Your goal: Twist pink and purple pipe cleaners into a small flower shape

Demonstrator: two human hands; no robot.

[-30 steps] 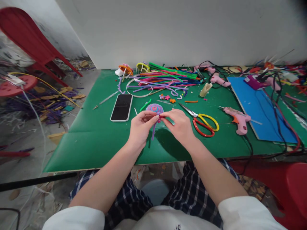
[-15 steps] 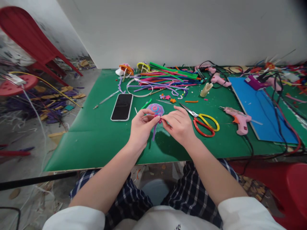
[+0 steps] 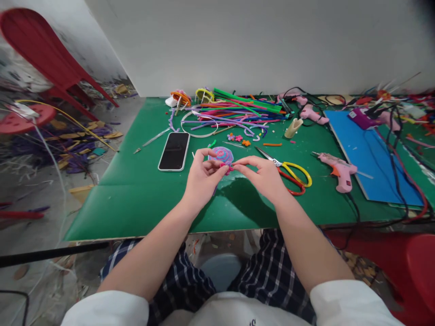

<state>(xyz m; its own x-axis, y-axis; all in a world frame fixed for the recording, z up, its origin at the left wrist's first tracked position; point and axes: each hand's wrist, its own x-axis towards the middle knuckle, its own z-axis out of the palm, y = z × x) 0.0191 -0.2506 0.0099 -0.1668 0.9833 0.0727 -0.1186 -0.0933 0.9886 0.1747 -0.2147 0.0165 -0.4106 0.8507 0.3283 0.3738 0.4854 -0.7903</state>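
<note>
My left hand is closed, thumb and fingers pinching a small looped piece of pink pipe cleaner. My right hand pinches at the right side of that same piece, thumb and index fingertips together. Just behind the fingertips is a round coil of blue, pink and purple pipe cleaner; whether it touches the left fingers cannot be made out. A bit of purple shows under the left hand. Scissors with yellow and red handles lie beyond the right hand, their red handle partly covered by it.
A phone lies left of my hands. Small pipe-cleaner flowers sit behind the coil, before a pile of coloured pipe cleaners. To the right are a pink glue gun with its cord and a blue board.
My right hand has shifted slightly right, its fingers straighter and a little apart from the left fingertips. The purple strand hanging below the left hand is now mostly hidden.
</note>
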